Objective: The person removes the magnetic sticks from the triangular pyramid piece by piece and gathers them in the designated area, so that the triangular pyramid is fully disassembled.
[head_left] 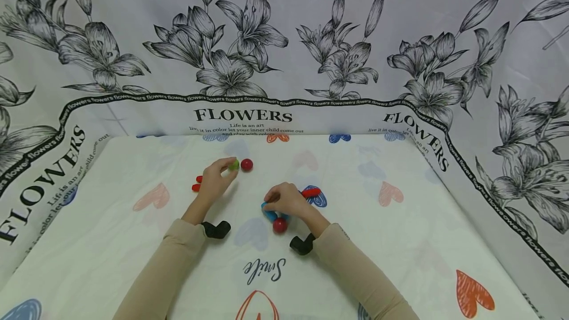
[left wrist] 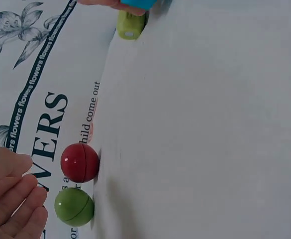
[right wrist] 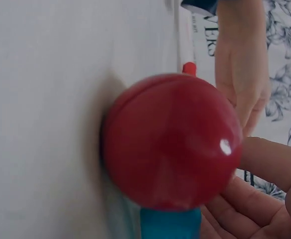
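Note:
My left hand (head_left: pixel 215 179) reaches to a green ball (head_left: pixel 233 165), its thumb and fingers on either side. The left wrist view shows those fingers loosely extended, with a small gap to the green ball (left wrist: pixel 74 206). A red ball (head_left: pixel 246 164) sits just right of the green one. My right hand (head_left: pixel 288 199) pinches a blue rod (head_left: pixel 269 213) between thumb and fingers. Another red ball (head_left: pixel 279 225) touches the blue rod's near end and fills much of the right wrist view. A green rod (left wrist: pixel 130 26) with a silvery end dot shows by the right fingers.
Two short red rods (head_left: pixel 196 187) lie left of my left hand. A further red rod (head_left: pixel 311 192) lies beyond my right hand. Black wrist-worn devices (head_left: pixel 216 229) sit under both wrists. A heart-printed cloth (head_left: pixel 346 221) covers the table, with flower-printed fabric (head_left: pixel 311 73) behind.

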`<state>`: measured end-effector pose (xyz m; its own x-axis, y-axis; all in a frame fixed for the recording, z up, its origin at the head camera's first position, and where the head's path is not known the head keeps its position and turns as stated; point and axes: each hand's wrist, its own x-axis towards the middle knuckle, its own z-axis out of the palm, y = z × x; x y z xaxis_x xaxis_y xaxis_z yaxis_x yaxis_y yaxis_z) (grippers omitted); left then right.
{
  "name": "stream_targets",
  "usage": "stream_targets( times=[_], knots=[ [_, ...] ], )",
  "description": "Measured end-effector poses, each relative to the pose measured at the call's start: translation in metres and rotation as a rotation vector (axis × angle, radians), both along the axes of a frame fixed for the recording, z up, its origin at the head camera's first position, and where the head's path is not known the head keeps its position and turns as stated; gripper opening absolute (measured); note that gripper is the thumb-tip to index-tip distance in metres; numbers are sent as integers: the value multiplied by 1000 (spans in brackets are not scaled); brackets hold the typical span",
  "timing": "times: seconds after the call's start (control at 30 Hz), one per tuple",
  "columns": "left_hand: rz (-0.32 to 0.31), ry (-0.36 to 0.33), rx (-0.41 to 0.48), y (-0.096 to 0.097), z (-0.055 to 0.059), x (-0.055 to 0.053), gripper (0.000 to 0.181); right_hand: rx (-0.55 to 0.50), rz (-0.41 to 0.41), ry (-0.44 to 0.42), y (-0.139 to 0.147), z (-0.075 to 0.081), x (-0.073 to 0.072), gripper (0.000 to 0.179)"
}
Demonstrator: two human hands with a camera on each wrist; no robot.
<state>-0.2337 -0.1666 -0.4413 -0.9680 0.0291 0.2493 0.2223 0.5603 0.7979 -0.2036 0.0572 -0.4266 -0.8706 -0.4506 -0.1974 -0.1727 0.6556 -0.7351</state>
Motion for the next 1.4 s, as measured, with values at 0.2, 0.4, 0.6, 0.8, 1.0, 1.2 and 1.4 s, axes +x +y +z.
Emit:
stream_targets(
  times=[0.2, 0.4, 0.6, 0.8, 1.0, 1.2, 1.4],
  knots=[
    [-32, 64, -10, 9, 1, 13, 36, -60, -4, 34, 9, 5, -1, 18],
    [-80, 44, -14, 17, 2, 21, 36, -109, -46, 90, 18, 10, -4, 16],
    [-168, -21, -43, 26, 0, 27, 35, -123, -73, 154, 30, 14, -7, 16],
    [-247, -81, -70, 35, 0, 30, 33, -130, -75, 192, 42, 15, -12, 16],
    [-309, -109, -94, 44, 0, 29, 32, -111, -69, 168, 52, 14, -16, 19],
    [-348, -115, -133, 51, -1, 30, 31, -111, -57, 171, 57, 10, -17, 19],
    [-328, -86, -209, 54, 1, 38, 29, -145, -2, 168, 58, 9, -10, 19]
  ],
)
